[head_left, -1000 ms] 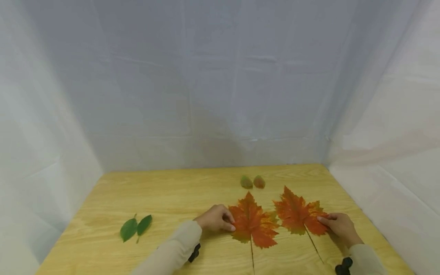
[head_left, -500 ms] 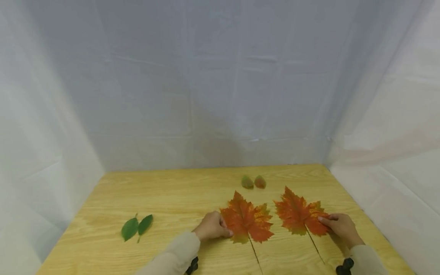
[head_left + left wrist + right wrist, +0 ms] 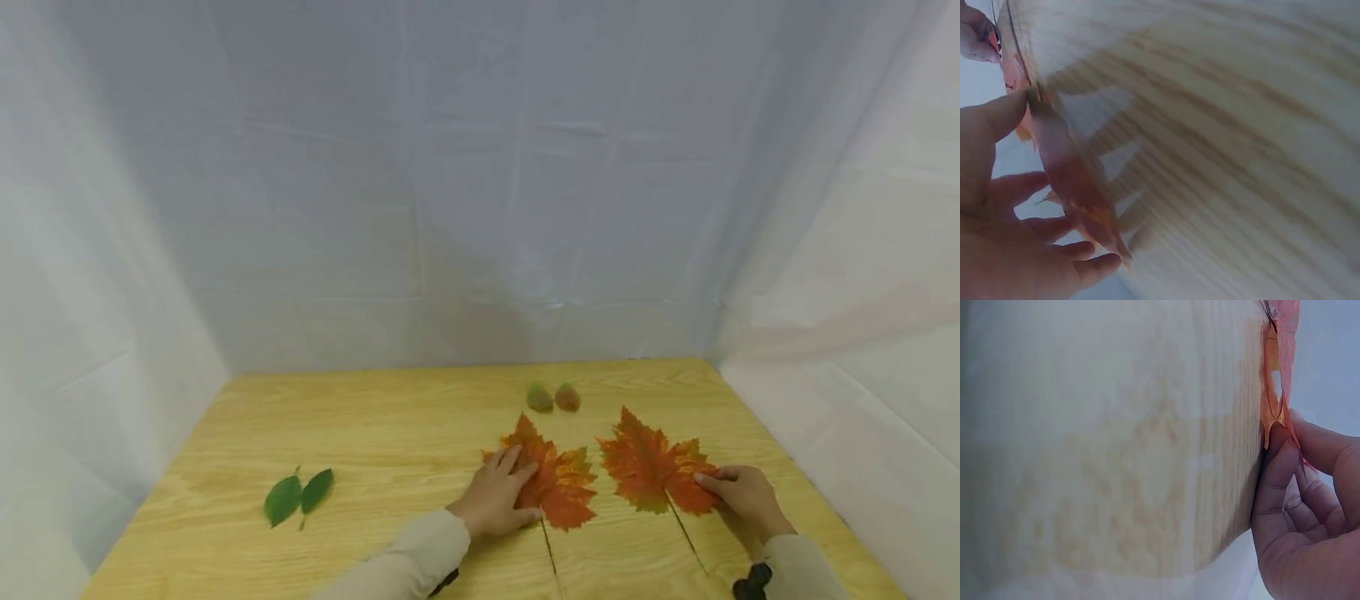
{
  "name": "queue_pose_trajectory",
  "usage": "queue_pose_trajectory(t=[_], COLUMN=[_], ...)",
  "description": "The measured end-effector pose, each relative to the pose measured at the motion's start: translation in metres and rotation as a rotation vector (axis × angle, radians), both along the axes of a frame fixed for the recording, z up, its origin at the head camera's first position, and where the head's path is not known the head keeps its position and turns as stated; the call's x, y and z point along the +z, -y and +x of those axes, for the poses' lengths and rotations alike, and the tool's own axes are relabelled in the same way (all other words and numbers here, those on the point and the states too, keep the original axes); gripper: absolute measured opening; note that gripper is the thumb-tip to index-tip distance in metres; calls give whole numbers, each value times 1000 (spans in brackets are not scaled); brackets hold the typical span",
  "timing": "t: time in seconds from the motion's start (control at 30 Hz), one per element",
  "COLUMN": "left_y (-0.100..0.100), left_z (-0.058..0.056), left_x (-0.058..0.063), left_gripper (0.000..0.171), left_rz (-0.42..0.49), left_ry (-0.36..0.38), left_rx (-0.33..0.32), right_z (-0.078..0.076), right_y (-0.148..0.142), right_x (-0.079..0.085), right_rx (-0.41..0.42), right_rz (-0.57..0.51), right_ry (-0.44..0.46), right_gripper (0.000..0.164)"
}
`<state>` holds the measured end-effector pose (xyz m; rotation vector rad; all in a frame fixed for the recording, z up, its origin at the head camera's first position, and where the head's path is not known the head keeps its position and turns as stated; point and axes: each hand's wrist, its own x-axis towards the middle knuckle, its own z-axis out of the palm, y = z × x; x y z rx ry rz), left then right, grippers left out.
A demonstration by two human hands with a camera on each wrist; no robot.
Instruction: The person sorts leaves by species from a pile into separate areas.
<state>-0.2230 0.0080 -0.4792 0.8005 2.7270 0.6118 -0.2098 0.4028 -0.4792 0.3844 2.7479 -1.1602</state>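
Two orange-red maple leaves with long thin stems lie side by side on a wooden table. My left hand (image 3: 497, 498) rests on the left maple leaf (image 3: 567, 487), its fingers spread over the leaf's left half and its thumb near the stem base. In the left wrist view the fingers (image 3: 1013, 187) touch the leaf's surface without curling round it. The right maple leaf (image 3: 647, 467) has its right lobe pinched between thumb and fingers of my right hand (image 3: 746, 498). The right wrist view shows that pinch at the leaf's edge (image 3: 1275, 381).
Two small green-and-reddish leaves (image 3: 567, 397) lie behind the maple leaves. At the left of the wooden table (image 3: 375, 433) are two dark green leaves (image 3: 282, 500). White sheeting (image 3: 480, 208) hangs at the back and both sides.
My left hand first pinches the left maple leaf's edge and shifts it slightly left, turning it a little. Now the fingers have spread out on top of it. The right hand stays put.
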Motion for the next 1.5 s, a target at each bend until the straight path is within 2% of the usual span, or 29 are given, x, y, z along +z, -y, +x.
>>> queue_pose_trajectory(t=[0.1,0.33,0.53,0.73,1.07,1.5], left_y=[-5,-13,-17,-18,-17,-16], left_z=[0,1,2,-1,1,2], left_x=[-2,2,1,-2,-6,-4], left_gripper=[70,69,69,68,67,64], left_rz=[-28,-28,-30,-20,-13,30], left_ry=[1,-1,13,28,8,5], left_rx=[-7,20,39,39,39,48], right_z=[0,0,2,2,0,3], right_y=[0,-1,-1,-1,-3,-2], right_x=[0,0,0,-1,-2,-3], right_rx=[0,-1,0,-3,2,-19], right_rz=[0,1,-12,-12,-9,-30], right_ry=[1,-3,-1,8,26,16], right_gripper=[43,43,44,45,53,47])
